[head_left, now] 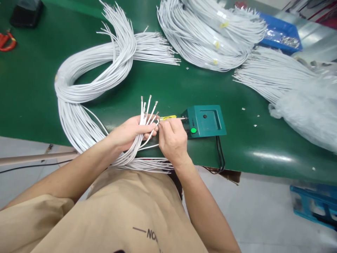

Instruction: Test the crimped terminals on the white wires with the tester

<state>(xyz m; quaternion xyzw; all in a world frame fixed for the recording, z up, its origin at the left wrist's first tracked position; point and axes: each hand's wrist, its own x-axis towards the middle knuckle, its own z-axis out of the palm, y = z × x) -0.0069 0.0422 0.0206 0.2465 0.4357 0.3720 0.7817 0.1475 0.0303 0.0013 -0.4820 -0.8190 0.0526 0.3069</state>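
Note:
My left hand [130, 133] is closed round a bunch of thin white cables [146, 111] whose metal-tipped ends fan upward above my fingers. My right hand [172, 137] pinches one cable end with a yellow label [167, 117] and holds its tip at the socket of a small teal tester box [206, 120] with a green button [193, 130]. The held bunch runs down across the table edge and joins a large looped coil of white cables [86, 80] on my left.
The green table [31, 91] carries more white cable bundles [210, 38] at the back, a blue tray of small metal parts [281, 33], a clear plastic bag [308, 112] at right, red-handled cutters [7, 41] at far left. A black cord [220, 154] hangs off the front edge.

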